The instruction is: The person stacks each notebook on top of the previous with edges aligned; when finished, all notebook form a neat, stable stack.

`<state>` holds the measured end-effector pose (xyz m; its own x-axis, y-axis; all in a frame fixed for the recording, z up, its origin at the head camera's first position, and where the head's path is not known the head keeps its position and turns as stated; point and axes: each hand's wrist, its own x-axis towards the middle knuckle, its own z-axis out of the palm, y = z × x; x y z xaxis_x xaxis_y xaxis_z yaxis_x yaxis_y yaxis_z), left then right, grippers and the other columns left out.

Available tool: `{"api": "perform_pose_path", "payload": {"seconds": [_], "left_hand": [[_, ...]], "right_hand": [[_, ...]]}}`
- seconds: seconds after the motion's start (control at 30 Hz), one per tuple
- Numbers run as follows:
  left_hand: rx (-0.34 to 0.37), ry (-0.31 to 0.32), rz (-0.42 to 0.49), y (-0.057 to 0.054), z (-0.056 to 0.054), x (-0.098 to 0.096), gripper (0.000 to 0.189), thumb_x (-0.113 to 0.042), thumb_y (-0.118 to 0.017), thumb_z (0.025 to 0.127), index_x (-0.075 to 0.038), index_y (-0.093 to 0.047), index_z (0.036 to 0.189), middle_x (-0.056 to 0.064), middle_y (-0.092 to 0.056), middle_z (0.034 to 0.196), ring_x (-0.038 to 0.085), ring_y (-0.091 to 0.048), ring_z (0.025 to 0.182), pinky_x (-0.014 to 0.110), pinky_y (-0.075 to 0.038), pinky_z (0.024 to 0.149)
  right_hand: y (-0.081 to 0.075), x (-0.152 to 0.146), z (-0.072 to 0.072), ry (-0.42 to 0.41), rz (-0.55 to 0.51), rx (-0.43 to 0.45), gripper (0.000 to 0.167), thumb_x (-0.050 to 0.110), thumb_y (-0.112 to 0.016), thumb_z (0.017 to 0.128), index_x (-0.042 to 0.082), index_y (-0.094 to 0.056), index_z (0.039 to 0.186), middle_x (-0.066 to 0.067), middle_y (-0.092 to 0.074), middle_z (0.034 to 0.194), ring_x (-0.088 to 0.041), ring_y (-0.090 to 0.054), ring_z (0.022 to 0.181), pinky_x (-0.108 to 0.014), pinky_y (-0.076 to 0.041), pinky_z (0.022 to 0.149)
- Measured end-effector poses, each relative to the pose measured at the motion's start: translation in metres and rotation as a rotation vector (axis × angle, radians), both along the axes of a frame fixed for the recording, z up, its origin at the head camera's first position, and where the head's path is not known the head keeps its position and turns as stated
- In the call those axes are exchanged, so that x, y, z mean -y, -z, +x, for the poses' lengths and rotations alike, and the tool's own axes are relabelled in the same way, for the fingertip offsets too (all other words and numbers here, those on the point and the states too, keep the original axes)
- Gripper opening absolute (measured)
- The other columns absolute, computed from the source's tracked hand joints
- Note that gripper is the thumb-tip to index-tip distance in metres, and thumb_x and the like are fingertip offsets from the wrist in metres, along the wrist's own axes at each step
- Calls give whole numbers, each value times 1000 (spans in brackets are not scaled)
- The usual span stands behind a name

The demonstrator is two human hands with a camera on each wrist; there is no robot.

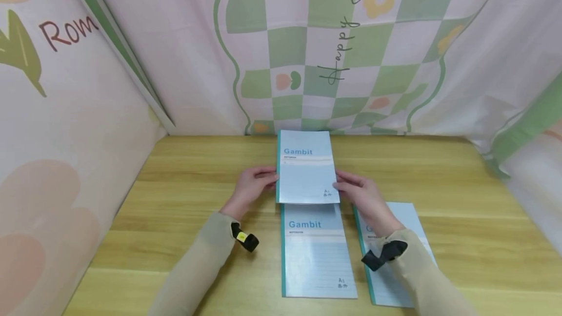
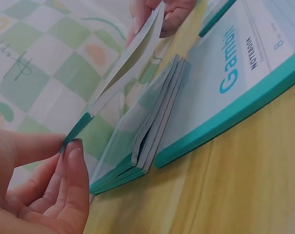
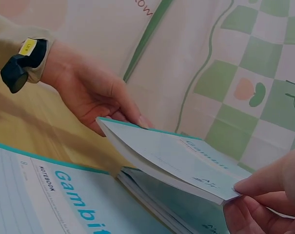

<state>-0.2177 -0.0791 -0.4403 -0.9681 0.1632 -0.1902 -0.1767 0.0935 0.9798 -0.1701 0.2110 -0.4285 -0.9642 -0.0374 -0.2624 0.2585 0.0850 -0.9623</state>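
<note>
A light blue Gambit notebook point(image 1: 307, 174) with a teal spine is held up at the back of the table. My left hand point(image 1: 252, 187) pinches its spine side between thumb and fingers. The opposite edge, near the lower corner, is pinched by my right hand point(image 1: 366, 199). Below it, in the left wrist view, lies a small stack of notebooks point(image 2: 152, 126), mostly hidden from the head view. A second Gambit notebook point(image 1: 318, 257) lies flat in front of that stack. In the right wrist view, the held notebook point(image 3: 171, 161) tilts, its pages slightly bowed.
Another Gambit notebook point(image 1: 395, 282) lies to the right, partly covered by my right forearm. The wooden table point(image 1: 175, 199) ends at a patterned curtain point(image 1: 285, 48) behind, and a printed cloth wall point(image 1: 57, 126) stands on the left.
</note>
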Motion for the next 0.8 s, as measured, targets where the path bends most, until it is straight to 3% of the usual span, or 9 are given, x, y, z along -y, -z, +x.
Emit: {"api": "perform_pose_path", "payload": {"seconds": [0.37,0.6,0.8], "left_hand": [[-9,-23,-34,4,-13,-7,33,-14,-75,95,-4,-69,126,9,-71,114,21,-69,98,31,-59,85],[3,-27,-56,3,-21,-10,31,-13,-74,95,-3,-70,125,10,-70,116,20,-70,97,31,-59,85],[5,-41,-69,5,-31,-16,29,-12,-74,95,-2,-71,123,11,-70,115,20,-71,95,32,-59,85]], "right_hand": [[4,-1,-11,28,11,-7,57,19,-67,100,7,-46,152,-12,-49,151,-24,-54,129,-33,-48,105],[5,0,-20,49,39,16,57,21,-66,101,11,-45,153,-8,-46,154,-25,-51,133,-40,-41,112],[6,1,-27,68,46,17,54,19,-65,102,12,-48,152,-7,-50,152,-24,-55,128,-39,-44,109]]}}
